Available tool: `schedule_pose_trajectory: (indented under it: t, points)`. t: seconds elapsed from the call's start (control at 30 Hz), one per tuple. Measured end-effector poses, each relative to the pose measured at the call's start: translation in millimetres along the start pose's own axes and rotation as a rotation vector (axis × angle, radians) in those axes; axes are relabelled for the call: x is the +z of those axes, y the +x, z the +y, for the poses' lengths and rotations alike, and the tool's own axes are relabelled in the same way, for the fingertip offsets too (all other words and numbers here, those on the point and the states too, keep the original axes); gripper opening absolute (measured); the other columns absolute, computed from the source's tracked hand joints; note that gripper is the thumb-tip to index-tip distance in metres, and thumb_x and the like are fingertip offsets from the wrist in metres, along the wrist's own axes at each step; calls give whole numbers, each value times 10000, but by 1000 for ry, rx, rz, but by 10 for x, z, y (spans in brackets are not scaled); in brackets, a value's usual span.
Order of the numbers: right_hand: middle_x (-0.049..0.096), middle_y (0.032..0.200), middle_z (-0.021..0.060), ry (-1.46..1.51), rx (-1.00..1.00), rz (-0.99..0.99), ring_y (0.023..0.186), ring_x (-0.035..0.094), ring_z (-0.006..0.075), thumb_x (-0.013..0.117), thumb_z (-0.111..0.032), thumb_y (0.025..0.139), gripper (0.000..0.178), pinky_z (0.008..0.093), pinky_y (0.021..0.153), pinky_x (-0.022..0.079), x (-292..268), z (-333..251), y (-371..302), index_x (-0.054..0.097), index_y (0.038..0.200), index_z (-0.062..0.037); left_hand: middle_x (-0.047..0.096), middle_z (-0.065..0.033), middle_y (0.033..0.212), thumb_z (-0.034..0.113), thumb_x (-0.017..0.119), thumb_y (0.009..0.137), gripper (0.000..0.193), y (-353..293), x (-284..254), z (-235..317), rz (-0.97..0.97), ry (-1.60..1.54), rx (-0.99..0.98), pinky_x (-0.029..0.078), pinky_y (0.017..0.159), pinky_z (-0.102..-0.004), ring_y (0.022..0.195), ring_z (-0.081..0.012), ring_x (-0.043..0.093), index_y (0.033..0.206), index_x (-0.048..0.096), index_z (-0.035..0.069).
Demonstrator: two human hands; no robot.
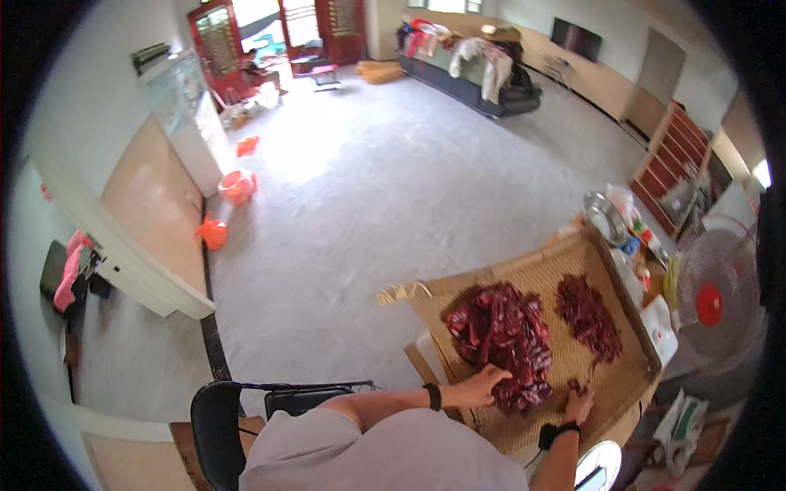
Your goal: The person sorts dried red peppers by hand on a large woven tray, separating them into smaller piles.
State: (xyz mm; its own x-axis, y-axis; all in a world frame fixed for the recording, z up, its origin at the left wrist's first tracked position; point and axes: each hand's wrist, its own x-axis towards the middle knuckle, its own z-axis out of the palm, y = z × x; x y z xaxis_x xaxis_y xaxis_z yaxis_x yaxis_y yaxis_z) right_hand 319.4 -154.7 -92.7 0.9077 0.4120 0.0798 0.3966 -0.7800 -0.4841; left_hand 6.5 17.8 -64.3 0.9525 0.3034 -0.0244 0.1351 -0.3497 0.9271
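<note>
A large flat woven tray (565,353) lies before me, with two heaps of dark red dried chilies on it. The bigger, glossier heap (503,335) is on the left; the smaller, duller heap (588,317) lies to the right. At the near edge of the big heap, my left hand (483,386) has its fingers bent together against the chilies; what is between them is hidden. My right hand (580,404), near the tray's front, pinches a small dark dried chili (575,383), apart from both heaps.
A standing fan (708,304) with a red hub is close on the right. Beside the tray's far corner sits a metal bowl (604,218). A black folding chair (217,438) stands at my left. Orange-red bags (237,188) lie along the left wall; a clothes-covered sofa (471,78) is far off.
</note>
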Motion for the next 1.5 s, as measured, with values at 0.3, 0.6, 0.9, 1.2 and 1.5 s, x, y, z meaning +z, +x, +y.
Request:
schedule_pose_trajectory:
  t: [0.3, 0.6, 0.9, 1.2, 1.5]
  points:
    - [615, 1131, 171, -371, 134, -241, 957, 604, 383, 696, -262, 733, 556, 472, 799, 497, -222, -49, -201, 563, 1238, -73, 287, -167, 1312, -1, 556, 844, 680, 87, -122, 113, -64, -125, -137, 494, 817, -388, 874, -249, 531, 1429, 258, 177]
    - [684, 899, 197, 554, 196, -506, 747, 653, 339, 608, -356, 906, 410, 405, 653, 514, -1409, -805, -1448, 634, 1067, 21, 333, -150, 1262, 58, 547, 895, 602, 44, -66, 125, -15, -149, -168, 485, 799, -392, 828, -245, 537, 1421, 278, 172]
    - [489, 722, 91, 609, -206, -295, 641, 448, 172, 480, -333, 996, 378, 343, 577, 364, -651, -1501, -1603, 583, 977, 30, 527, -195, 1165, 294, 582, 913, 733, 65, -64, 975, -321, -289, -106, 442, 811, -405, 944, -268, 526, 1454, 185, -1]
    - [595, 759, 118, 592, -319, -311, 672, 533, 184, 584, -162, 930, 223, 341, 621, 440, -454, -1334, -1633, 614, 1022, 39, 538, -164, 1115, 144, 573, 867, 573, -23, 3, 627, -177, -293, -65, 433, 770, -393, 904, -248, 526, 1375, 345, 11]
    - [674, 865, 182, -68, -149, -265, 650, 636, 285, 593, -322, 915, 375, 361, 506, 497, -1212, -665, -1530, 636, 1024, 34, 511, -133, 1085, 109, 492, 930, 369, -4, 26, 574, -358, -104, -99, 437, 772, -371, 904, -235, 518, 1284, 446, 13]
